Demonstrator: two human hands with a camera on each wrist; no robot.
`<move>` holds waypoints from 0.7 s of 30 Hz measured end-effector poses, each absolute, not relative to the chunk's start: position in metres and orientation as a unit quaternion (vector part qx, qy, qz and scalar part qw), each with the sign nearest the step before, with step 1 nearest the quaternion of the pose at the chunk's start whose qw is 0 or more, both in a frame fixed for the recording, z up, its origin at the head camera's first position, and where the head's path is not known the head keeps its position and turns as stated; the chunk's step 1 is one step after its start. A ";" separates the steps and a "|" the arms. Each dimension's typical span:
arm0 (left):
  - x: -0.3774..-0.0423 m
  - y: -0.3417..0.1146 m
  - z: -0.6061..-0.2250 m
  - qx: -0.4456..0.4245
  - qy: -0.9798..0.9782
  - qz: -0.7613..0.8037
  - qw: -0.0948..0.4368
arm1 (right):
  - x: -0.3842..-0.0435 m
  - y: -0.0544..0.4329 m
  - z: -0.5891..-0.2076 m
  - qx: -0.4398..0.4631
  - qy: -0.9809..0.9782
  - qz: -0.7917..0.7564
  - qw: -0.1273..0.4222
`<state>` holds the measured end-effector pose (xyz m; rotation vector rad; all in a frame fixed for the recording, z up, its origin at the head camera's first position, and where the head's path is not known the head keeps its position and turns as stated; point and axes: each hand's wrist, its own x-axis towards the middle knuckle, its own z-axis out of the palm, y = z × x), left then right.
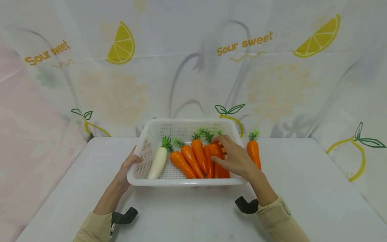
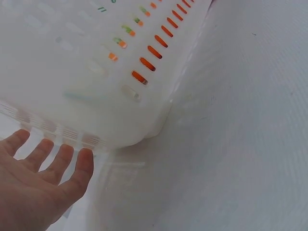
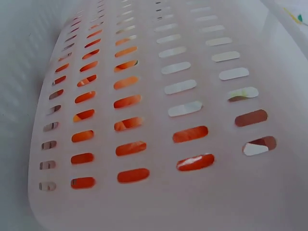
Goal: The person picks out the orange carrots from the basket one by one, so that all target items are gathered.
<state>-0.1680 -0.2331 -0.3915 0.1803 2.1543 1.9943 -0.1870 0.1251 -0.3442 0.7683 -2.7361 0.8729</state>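
Observation:
A white plastic basket [image 1: 187, 182] with slotted walls stands before me. My left hand [image 1: 124, 171] grips its left side, thumb over the rim; in the left wrist view the fingers [image 2: 65, 163] reach along the outer wall. Inside lie a white radish [image 1: 158, 163] with green leaves at the left and several carrots [image 1: 182, 164] with leafy tops. Over the basket's right part, my right hand [image 1: 234, 156] holds a rounded orange vegetable [image 1: 215, 150] between thumb and fingers. It looks wider than the carrots; its kind I cannot tell. The right wrist view shows only the slotted wall [image 3: 159, 106], with orange behind it.
Another carrot [image 1: 253, 151] lies on the white table [image 1: 302, 188], just right of the basket. A cloth backdrop [image 1: 187, 67] printed with lemons rises behind the table. Black wrist camera mounts [image 1: 246, 205] jut inward from both wrists.

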 end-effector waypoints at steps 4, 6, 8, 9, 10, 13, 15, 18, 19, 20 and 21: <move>-0.169 -0.230 -0.392 0.057 0.718 0.688 0.090 | -0.188 0.128 -0.344 0.285 -0.889 0.341 0.113; -0.170 -0.229 -0.392 0.058 0.710 0.697 0.083 | -0.188 0.131 -0.344 0.291 -0.870 0.378 0.126; -0.170 -0.228 -0.391 0.059 0.707 0.701 0.073 | -0.189 0.134 -0.342 0.288 -0.849 0.423 0.134; -0.170 -0.228 -0.391 0.060 0.703 0.705 0.069 | -0.189 0.135 -0.341 0.281 -0.840 0.444 0.135; -0.170 -0.228 -0.391 0.061 0.702 0.707 0.063 | -0.189 0.137 -0.340 0.274 -0.831 0.465 0.135; -0.170 -0.228 -0.391 0.063 0.703 0.707 0.047 | -0.186 0.143 -0.333 0.251 -0.812 0.509 0.136; -0.169 -0.228 -0.391 0.064 0.702 0.708 0.041 | -0.184 0.147 -0.329 0.235 -0.811 0.518 0.137; -0.169 -0.227 -0.392 0.065 0.702 0.708 0.037 | -0.183 0.152 -0.325 0.223 -0.814 0.518 0.139; -0.169 -0.227 -0.392 0.065 0.701 0.709 0.037 | -0.183 0.154 -0.323 0.220 -0.816 0.517 0.139; -0.169 -0.227 -0.392 0.065 0.700 0.710 0.037 | -0.183 0.155 -0.322 0.219 -0.817 0.514 0.141; -0.169 -0.227 -0.392 0.064 0.701 0.710 0.038 | -0.183 0.157 -0.321 0.217 -0.818 0.513 0.142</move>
